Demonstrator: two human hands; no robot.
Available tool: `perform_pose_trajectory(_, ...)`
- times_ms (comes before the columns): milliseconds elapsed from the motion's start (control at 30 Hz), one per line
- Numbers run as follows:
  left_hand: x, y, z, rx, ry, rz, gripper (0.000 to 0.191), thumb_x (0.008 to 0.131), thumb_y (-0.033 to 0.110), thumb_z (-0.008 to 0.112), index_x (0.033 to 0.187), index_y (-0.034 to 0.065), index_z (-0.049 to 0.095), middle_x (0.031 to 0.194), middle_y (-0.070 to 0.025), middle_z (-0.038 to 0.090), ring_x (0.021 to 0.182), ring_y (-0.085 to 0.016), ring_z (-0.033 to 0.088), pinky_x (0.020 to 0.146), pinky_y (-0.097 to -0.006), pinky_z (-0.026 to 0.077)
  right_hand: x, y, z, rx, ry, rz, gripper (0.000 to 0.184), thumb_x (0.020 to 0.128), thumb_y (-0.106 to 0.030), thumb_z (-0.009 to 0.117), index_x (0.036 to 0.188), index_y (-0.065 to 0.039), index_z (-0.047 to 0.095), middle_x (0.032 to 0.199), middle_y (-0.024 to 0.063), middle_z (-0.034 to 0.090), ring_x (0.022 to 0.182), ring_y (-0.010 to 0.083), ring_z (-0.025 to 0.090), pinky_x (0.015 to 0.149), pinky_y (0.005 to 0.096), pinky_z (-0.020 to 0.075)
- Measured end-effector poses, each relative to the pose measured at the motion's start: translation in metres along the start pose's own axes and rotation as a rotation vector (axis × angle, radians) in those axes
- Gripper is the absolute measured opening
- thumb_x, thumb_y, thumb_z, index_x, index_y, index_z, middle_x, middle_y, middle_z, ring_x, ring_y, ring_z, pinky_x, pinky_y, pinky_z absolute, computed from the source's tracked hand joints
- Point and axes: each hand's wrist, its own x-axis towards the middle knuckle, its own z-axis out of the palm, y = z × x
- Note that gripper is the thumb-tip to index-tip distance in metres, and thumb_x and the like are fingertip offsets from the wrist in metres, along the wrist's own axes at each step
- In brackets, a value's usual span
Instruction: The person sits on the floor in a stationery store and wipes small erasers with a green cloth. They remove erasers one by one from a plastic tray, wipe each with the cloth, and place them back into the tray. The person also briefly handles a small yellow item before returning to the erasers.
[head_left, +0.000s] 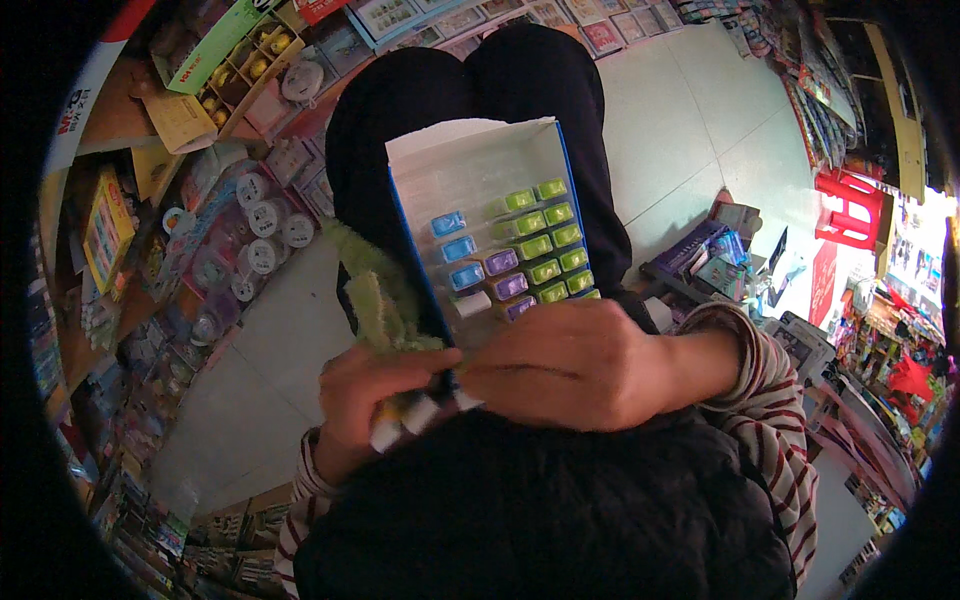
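An open white cardboard box (480, 172) with blue outer sides lies tilted on the lap. Small green packs (535, 247) stand in rows along its right side, purple packs (511, 286) in the middle, and blue packs (459, 248) with a white piece (472, 304) at the left. My left hand (360, 397) is at the box's near left corner, holding a light green cloth (382, 307), blurred. Small white and yellow pieces (405, 420) show below its fingers. My right hand (555, 364) lies over the near end of the box, fingertips close to the left hand's; what they pinch is hidden.
Shelves at the left carry round-lidded clear containers (262, 217) and a divided cardboard box (247, 67). A tray of packaged goods (701, 259) sits on the tiled floor at the right, near a red plastic stool (851, 206). Hanging packets (825, 97) line the upper right.
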Motion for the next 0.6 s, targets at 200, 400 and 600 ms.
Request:
perform_pose_trajectory(200,0.007,-0.014,0.006,-0.24,-0.02,-0.669,0.044,0.065,0.022,0.086,0.097,0.0036,0.062,0.086,-0.0053,0.066,0.076,-0.014,0.062,0.071,-0.0276,0.048,-0.019,0.005,-0.012,0.124,0.138,0.195,0.023,0.075,-0.01,0.074,0.096,-0.002,0.067,0.098,0.0127,0.068,0.084,0.0217,0.068,0.07,0.0307,0.0552)
perform_pose_trajectory(400,0.017,-0.021,0.022,-0.347,-0.089,-0.712,0.049,0.065,0.026,0.087,0.1,0.0002,0.065,0.089,-0.0068,0.067,0.081,-0.014,0.063,0.076,-0.0278,0.05,-0.026,0.008,0.002,-0.092,0.22,0.149,0.023,0.068,-0.008,0.073,0.089,-0.006,0.067,0.09,0.0065,0.062,0.075,0.0201,0.06,0.06,0.0304,0.049)
perform_pose_trajectory(600,0.022,-0.018,0.018,-0.346,-0.186,-0.719,0.043,0.069,0.026,0.083,0.098,-0.0011,0.066,0.089,-0.0084,0.069,0.079,-0.013,0.064,0.074,-0.0269,0.051,-0.02,0.013,0.004,-0.224,0.21,0.135,0.024,0.069,-0.011,0.075,0.092,-0.008,0.069,0.083,0.0035,0.055,0.072,0.0159,0.053,0.057,0.0277,0.0429)
